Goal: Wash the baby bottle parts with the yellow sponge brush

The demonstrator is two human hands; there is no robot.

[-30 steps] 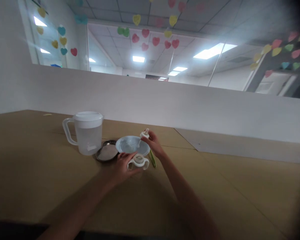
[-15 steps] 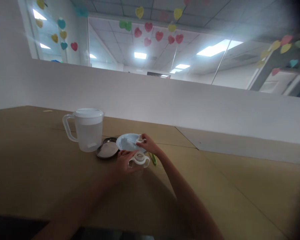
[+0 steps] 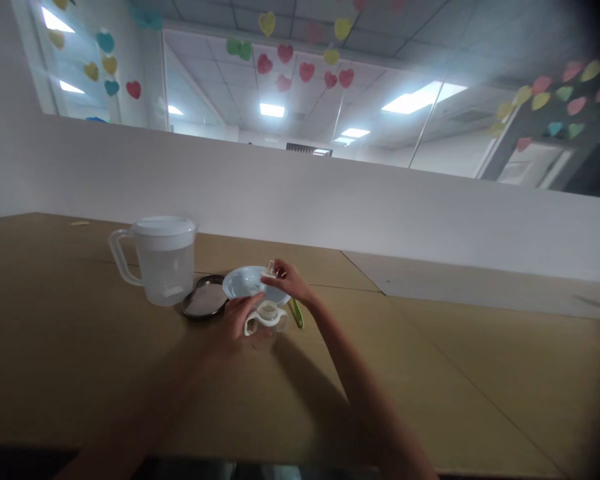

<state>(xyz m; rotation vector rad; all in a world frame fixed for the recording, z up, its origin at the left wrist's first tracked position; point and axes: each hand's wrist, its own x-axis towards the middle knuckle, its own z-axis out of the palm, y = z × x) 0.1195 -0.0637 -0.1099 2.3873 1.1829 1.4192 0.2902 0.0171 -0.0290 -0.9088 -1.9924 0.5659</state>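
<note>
A clear baby bottle (image 3: 267, 325) with two white handles and an uncovered mouth appears to stand upright on the table. My left hand (image 3: 237, 317) is close against its left side, fingers stretched out behind the neck; whether they touch the bottle is hard to see. Pinched in my right hand (image 3: 289, 280) is the bottle's nipple top (image 3: 269, 269), clear with a white collar, held over the right part of a pale blue bowl (image 3: 235, 288). Left of the bowl is a round metal dish (image 3: 186, 308) of pale powder.
A lidded clear pitcher (image 3: 164, 263) of water stands at the left, its handle pointing left. A green-handled utensil (image 3: 298, 315) lies right of the bowl, partly hidden. Behind the table (image 3: 455, 400) rises a white wall (image 3: 280, 193) with glass above.
My right hand has lifted the nipple top slightly. My left hand's fingers have loosened and straightened beside the bottle, which now seems to rest on the table. The view has shifted slightly right.
</note>
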